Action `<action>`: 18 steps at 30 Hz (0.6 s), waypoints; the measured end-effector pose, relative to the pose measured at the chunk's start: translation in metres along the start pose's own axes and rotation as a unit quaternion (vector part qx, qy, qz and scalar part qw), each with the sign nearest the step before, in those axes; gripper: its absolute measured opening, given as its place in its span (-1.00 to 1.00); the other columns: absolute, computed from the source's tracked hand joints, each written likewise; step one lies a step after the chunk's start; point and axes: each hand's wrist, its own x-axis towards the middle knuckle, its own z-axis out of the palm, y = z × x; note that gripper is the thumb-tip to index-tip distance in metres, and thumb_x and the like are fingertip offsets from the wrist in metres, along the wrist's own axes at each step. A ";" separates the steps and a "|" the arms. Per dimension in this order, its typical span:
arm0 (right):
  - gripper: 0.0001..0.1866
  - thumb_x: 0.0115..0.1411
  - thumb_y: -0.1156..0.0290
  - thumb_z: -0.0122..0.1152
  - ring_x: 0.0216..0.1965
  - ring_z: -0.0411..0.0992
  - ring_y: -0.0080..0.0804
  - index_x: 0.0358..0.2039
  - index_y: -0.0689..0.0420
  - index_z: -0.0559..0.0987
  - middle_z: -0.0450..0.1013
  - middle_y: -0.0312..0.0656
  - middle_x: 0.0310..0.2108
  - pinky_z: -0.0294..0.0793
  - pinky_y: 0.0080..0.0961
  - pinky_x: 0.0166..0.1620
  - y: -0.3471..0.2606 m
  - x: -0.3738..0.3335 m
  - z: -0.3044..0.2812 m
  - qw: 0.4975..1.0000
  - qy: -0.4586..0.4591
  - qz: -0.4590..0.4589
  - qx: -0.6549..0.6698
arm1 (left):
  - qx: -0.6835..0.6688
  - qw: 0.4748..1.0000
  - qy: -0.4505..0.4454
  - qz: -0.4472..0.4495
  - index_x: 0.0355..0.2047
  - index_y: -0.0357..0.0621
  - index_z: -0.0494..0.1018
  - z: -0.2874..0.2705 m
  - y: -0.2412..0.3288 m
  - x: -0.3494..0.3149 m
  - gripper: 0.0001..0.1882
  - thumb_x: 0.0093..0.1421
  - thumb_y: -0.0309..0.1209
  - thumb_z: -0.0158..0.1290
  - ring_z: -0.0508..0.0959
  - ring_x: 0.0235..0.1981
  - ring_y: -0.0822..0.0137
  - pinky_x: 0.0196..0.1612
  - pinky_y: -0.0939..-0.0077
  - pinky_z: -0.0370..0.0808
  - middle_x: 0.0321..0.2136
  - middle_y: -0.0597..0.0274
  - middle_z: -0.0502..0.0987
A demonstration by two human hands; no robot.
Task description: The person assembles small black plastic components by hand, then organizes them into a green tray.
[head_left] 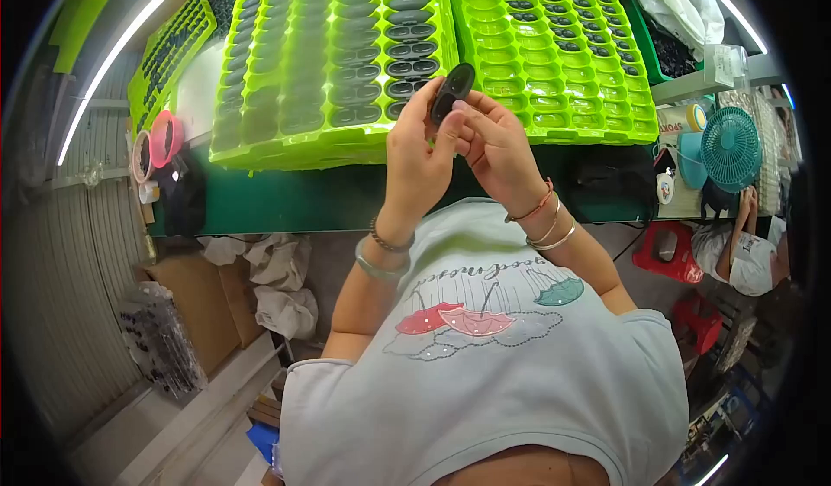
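Above the near edge of the trays, both my hands hold a small black oval case (454, 88), which looks like an earbud case. My left hand (417, 150) pinches it from the left side, fingers closed. My right hand (500, 144) grips its lower right part between thumb and fingers. Fingers hide part of the case. Behind my left hand lies a bright green tray (303, 150) with rows of black oval pieces, partly under a hazy film. To its right, another green tray (563, 131) has oval pockets, with small black parts in several of them.
The trays rest on a dark green table (286, 205). A smaller green tray (173, 49) leans at the far left by a pink ring (166, 138). On the right are a teal fan (731, 147), a red stool (668, 251) and another person (749, 257). A cardboard box (195, 304) stands lower left.
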 end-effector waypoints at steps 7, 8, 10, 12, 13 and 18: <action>-0.73 0.12 0.44 0.14 -0.48 0.45 -0.60 -0.17 0.24 0.41 0.46 -0.25 -0.39 0.42 -0.73 -0.51 -0.009 -0.010 0.001 0.958 0.005 -0.065 -0.280 | 0.102 0.994 -0.019 -0.017 -0.20 -0.29 0.44 -0.025 0.002 -0.001 -0.80 0.18 -0.53 -0.09 0.50 -0.55 0.42 -0.46 0.62 0.42 -0.54 0.11 0.52; -0.72 0.13 0.46 0.12 -0.48 0.44 -0.62 -0.14 0.24 0.41 0.46 -0.26 -0.43 0.42 -0.74 -0.49 -0.014 -0.010 -0.001 0.936 -0.019 -0.063 -0.346 | 0.078 0.993 -0.062 -0.059 -0.16 -0.28 0.42 -0.029 0.006 -0.003 -0.77 0.20 -0.54 -0.12 0.51 -0.48 0.46 -0.41 0.65 0.43 -0.46 0.18 0.52; -0.73 0.11 0.46 0.15 -0.59 0.39 -0.70 -0.16 0.24 0.47 0.46 -0.29 -0.49 0.37 -0.78 -0.55 -0.012 -0.012 -0.005 0.920 -0.032 -0.086 -0.381 | 0.044 0.984 -0.129 -0.119 -0.06 -0.29 0.38 -0.036 0.012 -0.007 -0.72 0.23 -0.54 -0.16 0.53 -0.39 0.47 -0.31 0.65 0.48 -0.36 0.22 0.52; -0.76 0.12 0.46 0.14 -0.60 0.39 -0.70 -0.18 0.24 0.49 0.45 -0.30 -0.53 0.36 -0.79 -0.56 -0.016 -0.016 -0.004 0.924 -0.018 -0.067 -0.376 | -0.002 0.979 -0.148 -0.137 -0.04 -0.30 0.36 -0.048 0.009 -0.012 -0.71 0.24 -0.53 -0.18 0.53 -0.37 0.46 -0.28 0.63 0.49 -0.34 0.20 0.51; -0.78 0.13 0.47 0.13 -0.62 0.38 -0.71 -0.21 0.25 0.51 0.44 -0.31 -0.56 0.36 -0.80 -0.57 -0.020 -0.018 -0.003 0.927 -0.004 -0.051 -0.371 | -0.046 0.973 -0.171 -0.152 -0.02 -0.32 0.34 -0.053 0.008 -0.014 -0.70 0.25 -0.52 -0.19 0.52 -0.36 0.44 -0.25 0.60 0.50 -0.31 0.18 0.50; -0.80 0.15 0.46 0.09 -0.65 0.35 -0.72 -0.22 0.25 0.51 0.42 -0.36 -0.61 0.35 -0.80 -0.58 -0.028 -0.020 -0.002 0.935 -0.031 -0.004 -0.352 | -0.110 0.951 -0.202 -0.209 -0.01 -0.39 0.30 -0.068 0.020 -0.005 -0.66 0.25 -0.47 -0.16 0.52 -0.34 0.44 -0.28 0.60 0.50 -0.35 0.20 0.49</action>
